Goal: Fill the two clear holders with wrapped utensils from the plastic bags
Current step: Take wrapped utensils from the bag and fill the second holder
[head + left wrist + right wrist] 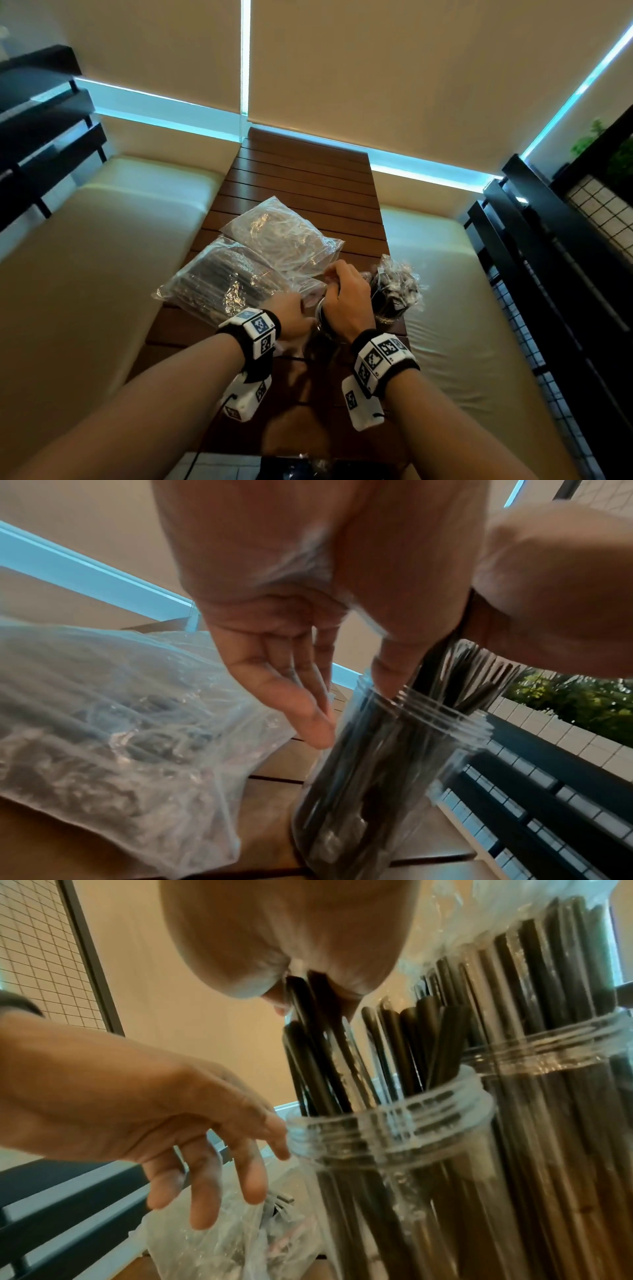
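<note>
At lower centre, my right hand (347, 301) grips wrapped utensils (308, 1020) entering the nearer jar (387, 1134); my left hand (192, 1139), fingers relaxed, touches its rim. Best lowered straight, jar steadied.

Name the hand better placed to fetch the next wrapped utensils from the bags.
Left. The left hand is open beside the bags, while the right hand grips utensils over the near holder.
</note>
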Tool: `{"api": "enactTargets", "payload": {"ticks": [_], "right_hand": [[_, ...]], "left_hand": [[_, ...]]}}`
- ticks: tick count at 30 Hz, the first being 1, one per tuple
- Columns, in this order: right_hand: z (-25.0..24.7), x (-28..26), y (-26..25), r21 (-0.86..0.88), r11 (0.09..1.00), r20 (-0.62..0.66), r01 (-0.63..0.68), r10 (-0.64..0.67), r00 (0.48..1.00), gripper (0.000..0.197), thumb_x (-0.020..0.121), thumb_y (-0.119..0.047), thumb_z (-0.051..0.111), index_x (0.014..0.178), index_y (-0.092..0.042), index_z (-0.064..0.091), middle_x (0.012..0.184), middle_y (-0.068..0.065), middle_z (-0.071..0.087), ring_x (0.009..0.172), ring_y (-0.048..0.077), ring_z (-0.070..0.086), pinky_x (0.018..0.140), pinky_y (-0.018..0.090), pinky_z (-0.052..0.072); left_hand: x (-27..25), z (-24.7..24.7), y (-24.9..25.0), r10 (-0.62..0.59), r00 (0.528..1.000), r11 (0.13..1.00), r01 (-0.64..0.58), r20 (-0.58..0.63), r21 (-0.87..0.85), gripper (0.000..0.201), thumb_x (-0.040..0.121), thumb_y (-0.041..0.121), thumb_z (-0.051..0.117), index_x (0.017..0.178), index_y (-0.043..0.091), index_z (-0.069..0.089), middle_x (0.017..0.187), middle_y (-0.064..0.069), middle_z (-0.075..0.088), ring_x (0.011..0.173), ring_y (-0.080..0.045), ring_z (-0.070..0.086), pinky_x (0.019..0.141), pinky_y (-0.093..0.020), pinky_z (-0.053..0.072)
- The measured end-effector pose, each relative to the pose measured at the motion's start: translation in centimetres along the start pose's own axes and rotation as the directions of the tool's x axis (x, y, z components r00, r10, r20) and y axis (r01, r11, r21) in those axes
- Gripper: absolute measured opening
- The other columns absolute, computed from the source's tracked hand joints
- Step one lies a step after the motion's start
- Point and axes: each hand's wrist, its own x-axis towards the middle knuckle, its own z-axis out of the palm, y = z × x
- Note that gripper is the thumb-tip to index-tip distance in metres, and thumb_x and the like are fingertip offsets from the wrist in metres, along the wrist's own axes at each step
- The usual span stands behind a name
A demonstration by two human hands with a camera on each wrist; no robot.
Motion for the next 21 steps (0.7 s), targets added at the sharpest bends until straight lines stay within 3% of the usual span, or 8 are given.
{"api": "enactTargets", "payload": {"ticks": [3, 6, 8, 10, 12, 16, 18, 21], "right_hand": [[-0.2, 0.0, 0.2, -0.057, 0.995, 0.043, 0.078, -0.075, 0.996, 0.017, 0.083, 0.002, 0.045, 0.084, -0.007, 0.059, 0.087, 0.002, 0.055, 0.079, 0.018, 0.051, 0.069, 0.028, 0.045], [-0.8, -0.2, 0.7, -0.098, 0.993, 0.055, 0.067, -0.062, 0.997, 0.016, 0.080, 0.001, 0.047, 0.082, -0.007, 0.060, 0.086, 0.002, 0.055, 0.079, 0.019, 0.050, 0.069, 0.032, 0.045], [-1.4, -0.5, 1.0, -0.255, 0.960, 0.053, 0.117, -0.106, 0.993, 0.014, 0.075, -0.005, 0.053, 0.083, -0.011, 0.062, 0.087, 0.001, 0.057, 0.086, 0.021, 0.051, 0.074, 0.032, 0.045], [-1.9, -1.0, 1.3, -0.496, 0.849, 0.055, 0.181, -0.178, 0.983, 0.017, 0.073, -0.015, 0.063, 0.090, -0.018, 0.066, 0.097, -0.002, 0.062, 0.104, 0.023, 0.052, 0.088, 0.035, 0.042], [-2.4, -1.3, 1.3, -0.595, 0.779, 0.060, 0.197, -0.201, 0.978, 0.026, 0.078, -0.024, 0.064, 0.104, -0.022, 0.065, 0.115, -0.001, 0.061, 0.123, 0.024, 0.046, 0.101, 0.041, 0.038], [-2.2, -1.1, 1.1, -0.544, 0.822, 0.117, 0.169, -0.124, 0.985, 0.045, 0.093, -0.042, 0.043, 0.133, -0.023, 0.051, 0.144, 0.005, 0.045, 0.140, 0.029, 0.031, 0.115, 0.047, 0.026], [-1.2, -0.7, 1.4, -0.533, 0.829, 0.206, 0.168, -0.065, 0.976, 0.047, 0.096, -0.046, 0.036, 0.136, -0.024, 0.048, 0.145, 0.007, 0.044, 0.140, 0.030, 0.031, 0.116, 0.048, 0.025], [0.1, -0.2, 2.1, -0.556, 0.809, 0.263, 0.190, -0.046, 0.964, 0.038, 0.098, -0.035, 0.036, 0.127, -0.019, 0.055, 0.132, 0.007, 0.055, 0.131, 0.030, 0.041, 0.110, 0.046, 0.033]], "left_hand": [[-0.2, -0.3, 1.5, 0.011, 0.999, 0.991, -0.005, 0.043, -0.136, 0.013, 0.079, 0.027, 0.055, 0.075, 0.016, 0.062, 0.077, -0.010, 0.070, 0.073, -0.026, 0.069, 0.075, -0.037, 0.061], [-0.6, -0.7, 3.0, 0.066, 0.998, 0.997, -0.065, 0.013, -0.047, 0.026, 0.086, 0.018, 0.054, 0.062, 0.024, 0.045, 0.069, -0.007, 0.062, 0.074, -0.028, 0.065, 0.077, -0.038, 0.059], [-0.4, -0.4, 3.3, 0.074, 0.997, 0.997, -0.074, -0.032, 0.017, 0.034, 0.090, 0.019, 0.056, 0.061, 0.027, 0.039, 0.073, -0.007, 0.062, 0.079, -0.028, 0.067, 0.079, -0.039, 0.059], [0.3, -0.1, 3.4, 0.046, 0.997, 0.999, -0.045, -0.054, 0.007, 0.032, 0.089, 0.019, 0.057, 0.060, 0.026, 0.043, 0.082, -0.012, 0.069, 0.082, -0.029, 0.070, 0.078, -0.040, 0.060], [0.9, -0.1, 3.4, 0.011, 0.998, 1.000, -0.010, -0.064, 0.004, 0.025, 0.089, 0.019, 0.057, 0.065, 0.015, 0.057, 0.083, -0.013, 0.070, 0.084, -0.028, 0.071, 0.077, -0.037, 0.060], [1.6, -0.6, 2.5, 0.009, 0.990, 0.999, -0.005, -0.143, 0.034, 0.024, 0.093, 0.027, 0.056, 0.080, 0.009, 0.067, 0.075, -0.006, 0.062, 0.087, -0.025, 0.068, 0.073, -0.031, 0.053], [1.9, -0.8, 1.9, -0.001, 0.989, 0.999, 0.006, -0.149, 0.035, 0.027, 0.093, 0.028, 0.056, 0.083, 0.007, 0.069, 0.081, -0.008, 0.067, 0.087, -0.026, 0.068, 0.076, -0.032, 0.053], [2.2, -1.1, 1.1, -0.018, 0.986, 0.999, 0.023, -0.165, 0.031, 0.029, 0.091, 0.031, 0.060, 0.089, 0.007, 0.076, 0.088, -0.011, 0.074, 0.086, -0.025, 0.070, 0.080, -0.034, 0.057]]}}
